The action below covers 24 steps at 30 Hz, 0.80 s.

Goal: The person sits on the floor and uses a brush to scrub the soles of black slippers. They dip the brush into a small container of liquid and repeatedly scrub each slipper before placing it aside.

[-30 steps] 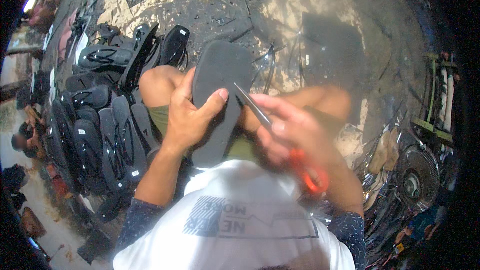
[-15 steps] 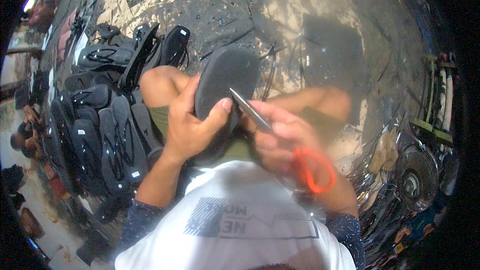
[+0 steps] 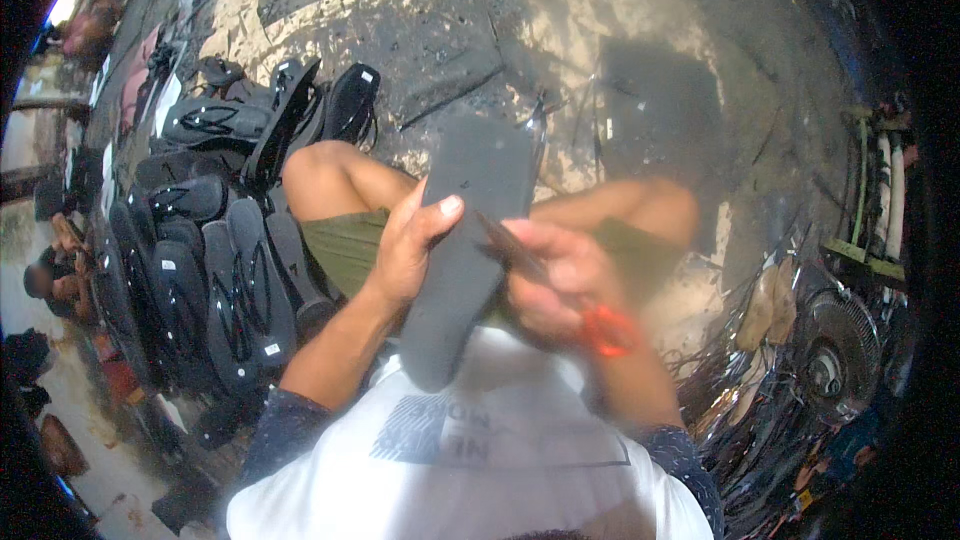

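Observation:
A dark grey sandal sole (image 3: 465, 285) is gripped along its left edge by my left hand (image 3: 405, 250), thumb lying on the flat face. Its wide end points away from me and its narrow end overlaps my white shirt. My right hand (image 3: 560, 280) closes round a pair of scissors with orange handles (image 3: 610, 330). The dark, motion-blurred blades (image 3: 510, 245) lie at the sole's right edge; whether they touch it I cannot tell. The sole's strap is not visible from this side.
Many black flip-flops (image 3: 225, 270) lie heaped at my left. My crossed legs (image 3: 345, 180) frame the work. A round ribbed metal part (image 3: 835, 360) and dark strips (image 3: 740, 430) lie at right, near a green frame (image 3: 860, 190). Another person (image 3: 60, 275) sits far left.
The sole has turned so its full length shows, with the narrow end toward me. My left hand has shifted right, and the scissors have swung to the sole's right edge.

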{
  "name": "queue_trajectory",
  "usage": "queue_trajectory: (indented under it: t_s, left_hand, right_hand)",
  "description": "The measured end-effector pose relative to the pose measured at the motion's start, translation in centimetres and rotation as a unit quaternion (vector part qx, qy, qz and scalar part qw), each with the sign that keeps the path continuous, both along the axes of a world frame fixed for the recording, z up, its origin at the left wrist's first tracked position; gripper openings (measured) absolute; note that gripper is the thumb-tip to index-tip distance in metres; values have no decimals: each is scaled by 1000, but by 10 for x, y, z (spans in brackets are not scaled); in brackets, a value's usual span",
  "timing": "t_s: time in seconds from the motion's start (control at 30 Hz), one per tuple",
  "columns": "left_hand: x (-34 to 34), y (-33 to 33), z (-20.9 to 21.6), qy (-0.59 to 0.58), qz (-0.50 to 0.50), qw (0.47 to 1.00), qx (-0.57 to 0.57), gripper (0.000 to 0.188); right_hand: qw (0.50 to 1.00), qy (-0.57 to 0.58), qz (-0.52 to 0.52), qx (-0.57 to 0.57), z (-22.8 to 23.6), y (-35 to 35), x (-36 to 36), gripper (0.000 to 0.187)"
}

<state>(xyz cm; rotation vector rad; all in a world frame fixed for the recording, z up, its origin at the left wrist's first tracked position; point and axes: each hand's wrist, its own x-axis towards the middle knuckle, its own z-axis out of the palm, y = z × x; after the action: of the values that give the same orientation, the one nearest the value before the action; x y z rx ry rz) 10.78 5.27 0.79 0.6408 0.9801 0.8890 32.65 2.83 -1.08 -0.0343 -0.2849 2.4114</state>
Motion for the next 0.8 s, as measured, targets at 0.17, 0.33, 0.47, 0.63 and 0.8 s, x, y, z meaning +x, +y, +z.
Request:
queue_trajectory:
  t_s: [0.17,0.33,0.47,0.63,0.8]
  left_hand:
    - [0,12,-7,63,32,994,81,49]
    - [9,12,3,231,-8,962,146,48]
    - [16,8,5,269,-44,942,197,49]
    - [23,11,16,353,-97,887,282,51]
    - [24,14,22,353,-148,887,259,50]
  right_hand:
    - [995,-20,-98,-25,-10,6,2,56]
    - [721,-538,-317,301,26,28,5,71]
    - [553,-600,-351,460,35,45,-15,82]
    - [389,-622,-372,569,21,56,-11,80]
    - [316,-695,-280,582,35,63,-6,74]
